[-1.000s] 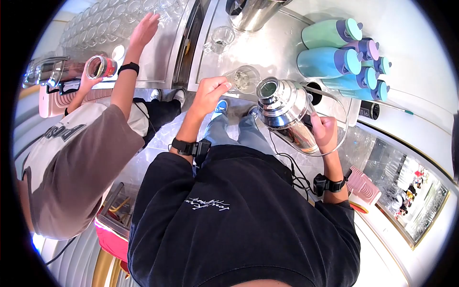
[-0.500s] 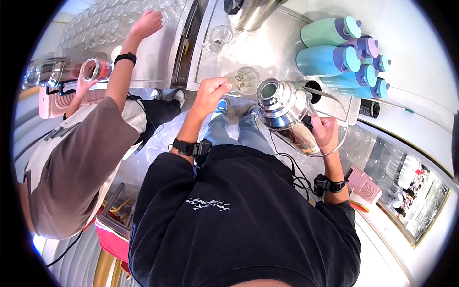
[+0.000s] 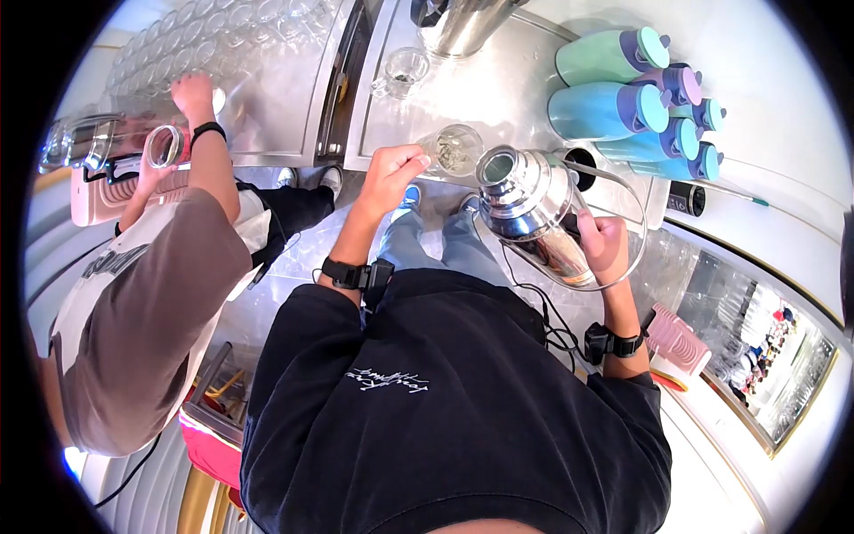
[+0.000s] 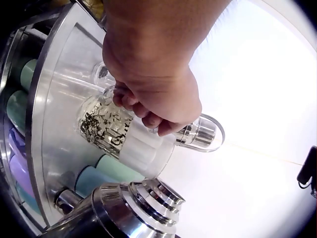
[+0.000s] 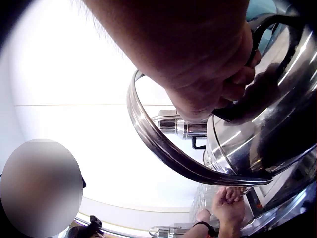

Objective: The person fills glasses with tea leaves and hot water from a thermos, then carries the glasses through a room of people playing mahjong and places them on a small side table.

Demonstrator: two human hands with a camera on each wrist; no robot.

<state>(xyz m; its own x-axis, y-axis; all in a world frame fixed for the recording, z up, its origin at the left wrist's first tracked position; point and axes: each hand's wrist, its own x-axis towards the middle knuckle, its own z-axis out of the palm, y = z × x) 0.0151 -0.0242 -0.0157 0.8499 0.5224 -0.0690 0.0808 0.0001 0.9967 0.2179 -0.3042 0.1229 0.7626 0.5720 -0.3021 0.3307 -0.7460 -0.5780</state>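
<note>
My left hand (image 3: 391, 178) grips the handle of a clear glass mug (image 3: 458, 149) over the front edge of the metal counter. Loose dark tea leaves cling inside the mug (image 4: 101, 126), best seen in the left wrist view. My right hand (image 3: 603, 245) holds a shiny steel vacuum flask (image 3: 534, 191) by its black handle. The flask tilts toward the mug, its open mouth close to the mug's right side. In the right wrist view, my fingers curl round the black handle (image 5: 270, 37), while the flask's wire bail (image 5: 158, 136) hangs loose beside the wrist.
Another glass mug (image 3: 406, 71) stands on the counter (image 3: 498, 93), near a second steel flask (image 3: 467, 31). Several pastel bottles (image 3: 609, 114) lie stacked at the right. Left of me, another person (image 3: 151, 311) works by rows of glasses (image 3: 178, 44), holding a glass jar (image 3: 164, 147).
The other person's raised hand has come down and left, nearer the jar. My own hands, the mug and the flask stay almost where they were.
</note>
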